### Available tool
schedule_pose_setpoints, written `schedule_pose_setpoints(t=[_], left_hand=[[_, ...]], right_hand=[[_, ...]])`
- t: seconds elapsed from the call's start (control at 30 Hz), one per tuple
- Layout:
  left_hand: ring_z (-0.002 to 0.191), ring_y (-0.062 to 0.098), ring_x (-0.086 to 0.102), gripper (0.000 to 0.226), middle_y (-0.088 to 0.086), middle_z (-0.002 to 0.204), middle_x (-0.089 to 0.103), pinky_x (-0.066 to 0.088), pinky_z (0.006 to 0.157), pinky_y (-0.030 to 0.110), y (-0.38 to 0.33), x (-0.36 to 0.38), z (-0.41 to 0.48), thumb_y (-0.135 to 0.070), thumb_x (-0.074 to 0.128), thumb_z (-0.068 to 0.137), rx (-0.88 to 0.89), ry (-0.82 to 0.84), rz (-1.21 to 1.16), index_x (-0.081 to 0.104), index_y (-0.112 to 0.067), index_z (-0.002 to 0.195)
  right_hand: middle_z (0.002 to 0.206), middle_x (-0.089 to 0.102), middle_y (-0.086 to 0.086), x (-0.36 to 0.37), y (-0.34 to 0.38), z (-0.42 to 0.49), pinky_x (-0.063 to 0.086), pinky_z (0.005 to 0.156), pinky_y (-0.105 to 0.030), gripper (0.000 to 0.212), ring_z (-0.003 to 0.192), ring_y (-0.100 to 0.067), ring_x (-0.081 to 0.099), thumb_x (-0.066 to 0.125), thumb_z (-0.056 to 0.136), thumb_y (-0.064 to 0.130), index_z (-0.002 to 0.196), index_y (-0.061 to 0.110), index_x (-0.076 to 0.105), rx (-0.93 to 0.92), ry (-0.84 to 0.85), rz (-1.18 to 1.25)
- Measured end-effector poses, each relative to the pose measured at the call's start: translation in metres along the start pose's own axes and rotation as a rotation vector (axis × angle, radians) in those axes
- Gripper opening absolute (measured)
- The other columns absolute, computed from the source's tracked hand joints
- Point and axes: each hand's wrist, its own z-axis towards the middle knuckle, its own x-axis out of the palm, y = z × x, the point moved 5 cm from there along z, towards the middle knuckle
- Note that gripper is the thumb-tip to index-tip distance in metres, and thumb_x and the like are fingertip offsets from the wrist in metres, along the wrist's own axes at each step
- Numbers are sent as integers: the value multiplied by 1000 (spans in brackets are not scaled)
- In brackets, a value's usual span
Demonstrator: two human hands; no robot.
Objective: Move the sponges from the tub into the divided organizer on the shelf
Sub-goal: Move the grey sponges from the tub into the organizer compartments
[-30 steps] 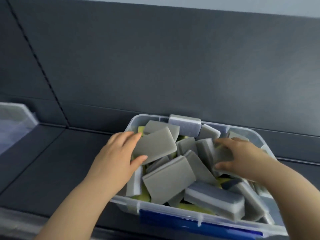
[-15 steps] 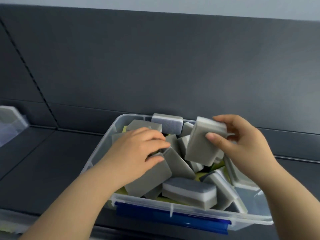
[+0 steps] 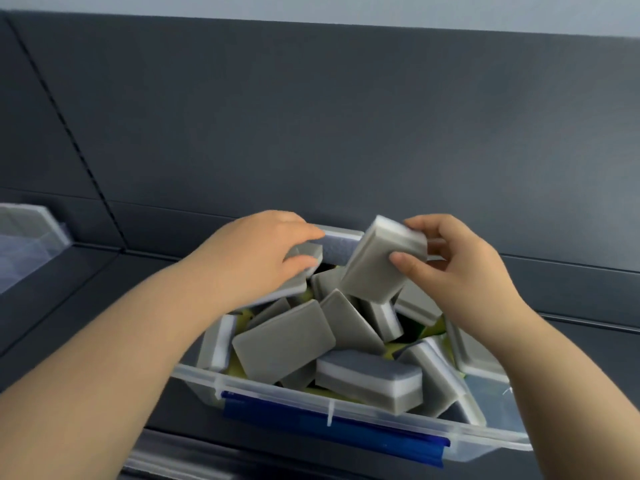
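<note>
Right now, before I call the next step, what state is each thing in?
Right grip, pinching the lifted sponge.
Lifted sponge, tilted, raised over the pile.
Left grip, curled round a second sponge.
Second sponge, low at the tub's back.
Tub, lid off, packed with loose sponges.
Clear bin, at the left edge, contents cannot be told.

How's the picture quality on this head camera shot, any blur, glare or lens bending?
Head view: light soft and even, no hard shadows, just a faint sheen on the tub rim; head view: seams on the wall slant and bow, wide-angle distortion; head view: the right hand and its lifted sponge look slightly soft, the clear bin at far left hazier.
</note>
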Motion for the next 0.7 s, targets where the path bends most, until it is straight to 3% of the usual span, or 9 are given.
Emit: schedule_pose_setpoints(t=[0.13, 0.23, 0.33, 0.43, 0.6, 0.7], left_hand=[[107, -15, 41, 86, -33, 124, 39, 37, 82, 13, -15, -12, 7, -68, 57, 63, -4, 22, -351, 17, -54, 137], [104, -15, 46, 78, -35, 118, 48, 40, 82, 14, -19, -22, 8, -58, 67, 61, 27, 58, -359, 32, -56, 131], [96, -12, 55, 64, -34, 108, 56, 48, 80, 17, 2, -46, -3, -53, 72, 61, -29, -66, -400, 48, -53, 120], [93, -4, 61, 60, -27, 108, 61, 54, 75, 22, 33, -70, -24, -47, 75, 62, -78, -201, -535, 52, -50, 117], [92, -5, 62, 66, -30, 108, 58, 51, 77, 25, 67, -65, -50, -60, 69, 59, -184, -188, -521, 45, -56, 120], [91, -8, 61, 64, -33, 107, 58, 49, 75, 21, 76, -51, -57, -60, 65, 57, -226, -147, -537, 45, -58, 119]], right_hand=[[99, 61, 20, 14, 26, 7, 45, 73, -6, 39, 87, 4, 60, 75, 74, 18, 101, 37, 55, -144, 99, -39], [95, 61, 22, 26, 46, 11, 49, 76, -11, 45, 90, 4, 60, 75, 72, 16, 99, 42, 50, -239, 177, 34], [97, 60, 19, 29, 48, 18, 52, 76, -18, 45, 92, 1, 61, 74, 71, 19, 98, 44, 47, -214, 172, 134], [99, 59, 16, 43, 32, 22, 53, 80, -24, 40, 89, 0, 60, 74, 72, 28, 99, 41, 48, -141, 269, -77], [92, 53, 22, 101, -8, 5, 48, 81, -26, 50, 90, -6, 56, 71, 69, 51, 110, 38, 45, 32, 737, -477], [95, 51, 18, 115, -22, 1, 48, 82, -29, 50, 87, -5, 53, 71, 67, 56, 105, 39, 43, 123, 776, -499]])
